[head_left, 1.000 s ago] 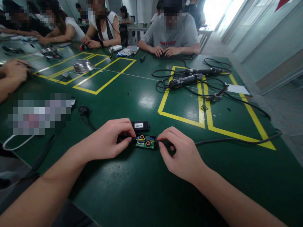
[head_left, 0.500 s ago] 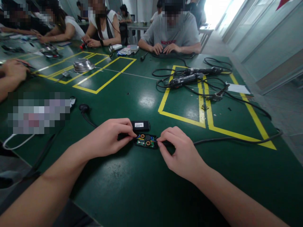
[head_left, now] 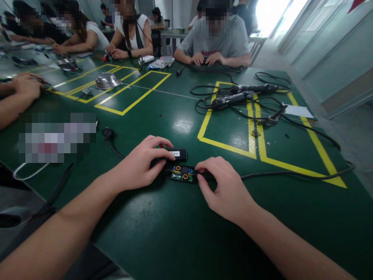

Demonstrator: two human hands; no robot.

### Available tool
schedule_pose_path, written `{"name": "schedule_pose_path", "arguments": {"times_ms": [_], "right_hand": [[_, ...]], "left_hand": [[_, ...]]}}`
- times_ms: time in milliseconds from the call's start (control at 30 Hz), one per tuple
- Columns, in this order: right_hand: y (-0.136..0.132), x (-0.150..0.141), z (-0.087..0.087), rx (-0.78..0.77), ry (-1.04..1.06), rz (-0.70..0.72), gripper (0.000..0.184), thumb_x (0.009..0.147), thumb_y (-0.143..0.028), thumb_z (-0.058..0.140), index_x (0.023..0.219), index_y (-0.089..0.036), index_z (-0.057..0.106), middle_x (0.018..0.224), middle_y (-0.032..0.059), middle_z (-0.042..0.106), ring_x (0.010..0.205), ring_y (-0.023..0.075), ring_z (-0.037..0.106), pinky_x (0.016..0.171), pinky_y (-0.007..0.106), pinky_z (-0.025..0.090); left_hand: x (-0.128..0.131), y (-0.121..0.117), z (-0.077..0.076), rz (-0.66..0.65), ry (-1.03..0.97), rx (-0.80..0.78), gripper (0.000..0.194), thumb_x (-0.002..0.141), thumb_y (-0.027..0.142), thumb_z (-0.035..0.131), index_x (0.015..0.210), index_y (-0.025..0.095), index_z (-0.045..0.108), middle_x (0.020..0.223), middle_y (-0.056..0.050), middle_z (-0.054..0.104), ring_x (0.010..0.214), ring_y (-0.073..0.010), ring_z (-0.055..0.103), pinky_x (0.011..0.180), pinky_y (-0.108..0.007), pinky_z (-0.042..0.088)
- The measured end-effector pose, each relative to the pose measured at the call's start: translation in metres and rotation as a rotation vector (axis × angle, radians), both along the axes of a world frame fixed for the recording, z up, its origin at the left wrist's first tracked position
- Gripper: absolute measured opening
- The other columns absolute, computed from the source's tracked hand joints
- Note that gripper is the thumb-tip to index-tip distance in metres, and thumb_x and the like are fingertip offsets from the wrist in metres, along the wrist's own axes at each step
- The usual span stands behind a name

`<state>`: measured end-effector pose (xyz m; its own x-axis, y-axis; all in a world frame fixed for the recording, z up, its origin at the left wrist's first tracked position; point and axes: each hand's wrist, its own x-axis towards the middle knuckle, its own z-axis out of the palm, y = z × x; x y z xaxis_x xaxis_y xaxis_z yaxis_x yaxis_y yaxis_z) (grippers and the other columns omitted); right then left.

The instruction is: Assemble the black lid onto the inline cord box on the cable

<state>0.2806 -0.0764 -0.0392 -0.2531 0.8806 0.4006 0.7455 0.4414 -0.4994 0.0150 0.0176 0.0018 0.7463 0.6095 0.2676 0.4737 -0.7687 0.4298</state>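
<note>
An open black adapter base with a green circuit board [head_left: 182,173] lies on the green table [head_left: 163,233] in front of me. My left hand [head_left: 142,163] rests at its left end, fingers curled, with the index finger stretched onto the black cover with a white label [head_left: 177,154] just behind it. My right hand [head_left: 225,188] pinches the black cable [head_left: 291,174] where it enters the base's right end.
Two electric screwdrivers [head_left: 233,99] with tangled cords lie inside yellow floor-tape boxes at the far right. A black plug [head_left: 107,133] and cord sit to my left. A metal bowl [head_left: 106,81] stands further left. Several people sit around the table's far side, and another person's hand [head_left: 27,84] is at the left.
My left index finger has lifted from the base's left end and reached up onto the labelled black cover. The right hand keeps its pinch on the cable.
</note>
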Motion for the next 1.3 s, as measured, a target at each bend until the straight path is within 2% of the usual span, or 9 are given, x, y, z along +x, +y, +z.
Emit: {"name": "schedule_pose_path", "arguments": {"times_ms": [100,200,300,433,567,800,1300], "right_hand": [[0.000,-0.001,0.001,-0.001,0.010,-0.001,0.018,0.099,-0.015,0.056,0.111,-0.021,0.066,0.099,0.0098,0.075,0.090,0.0275,0.068,0.080,0.045,0.053],[0.000,-0.002,0.000,-0.007,0.026,-0.019,0.020,0.097,-0.016,0.056,0.114,-0.021,0.066,0.098,0.0092,0.074,0.090,0.0273,0.069,0.079,0.045,0.054],[0.000,-0.002,-0.001,-0.010,0.062,-0.046,0.025,0.096,-0.019,0.056,0.119,-0.022,0.064,0.099,0.0087,0.073,0.090,0.0274,0.069,0.081,0.045,0.055],[-0.002,-0.002,0.000,-0.043,0.093,-0.072,0.038,0.091,-0.021,0.060,0.129,-0.024,0.060,0.107,0.0094,0.074,0.094,0.0283,0.070,0.085,0.047,0.057],[-0.003,-0.002,0.004,-0.069,0.053,-0.038,0.049,0.089,-0.024,0.062,0.137,-0.021,0.058,0.115,0.0119,0.074,0.098,0.0297,0.070,0.088,0.049,0.057],[-0.002,-0.003,0.006,-0.101,0.021,-0.024,0.036,0.095,-0.031,0.069,0.128,-0.020,0.066,0.121,0.0137,0.077,0.106,0.0324,0.071,0.090,0.051,0.057],[-0.002,-0.002,0.006,-0.084,0.047,-0.015,0.025,0.097,-0.029,0.069,0.120,-0.022,0.071,0.119,0.0122,0.077,0.106,0.0318,0.072,0.089,0.050,0.056]], "left_hand": [[0.001,0.006,-0.009,0.084,0.026,-0.039,0.033,0.106,0.031,0.060,0.130,0.024,0.082,0.146,-0.013,0.074,0.134,-0.0329,0.068,0.119,-0.053,0.054],[0.000,0.012,-0.014,0.132,0.041,-0.100,0.035,0.103,0.038,0.067,0.132,0.024,0.081,0.134,-0.010,0.081,0.122,-0.0312,0.074,0.114,-0.050,0.057],[0.000,0.011,-0.012,0.156,0.019,-0.090,0.034,0.102,0.038,0.069,0.132,0.023,0.079,0.126,-0.009,0.084,0.115,-0.0298,0.076,0.109,-0.047,0.059],[0.002,0.002,-0.001,0.064,-0.076,-0.067,0.033,0.104,0.039,0.070,0.131,0.022,0.078,0.122,-0.008,0.083,0.112,-0.0278,0.075,0.106,-0.044,0.059],[0.003,-0.005,0.004,-0.075,-0.101,-0.138,0.030,0.102,0.033,0.075,0.130,0.024,0.079,0.122,-0.006,0.082,0.113,-0.0247,0.074,0.104,-0.038,0.059],[0.002,-0.004,0.001,-0.100,-0.043,-0.190,0.028,0.101,0.032,0.076,0.128,0.026,0.081,0.125,-0.007,0.080,0.115,-0.0255,0.074,0.104,-0.039,0.060],[0.003,-0.005,0.003,-0.115,-0.096,-0.194,0.029,0.102,0.031,0.075,0.131,0.025,0.078,0.124,-0.007,0.082,0.115,-0.0249,0.074,0.103,-0.037,0.059]]}}
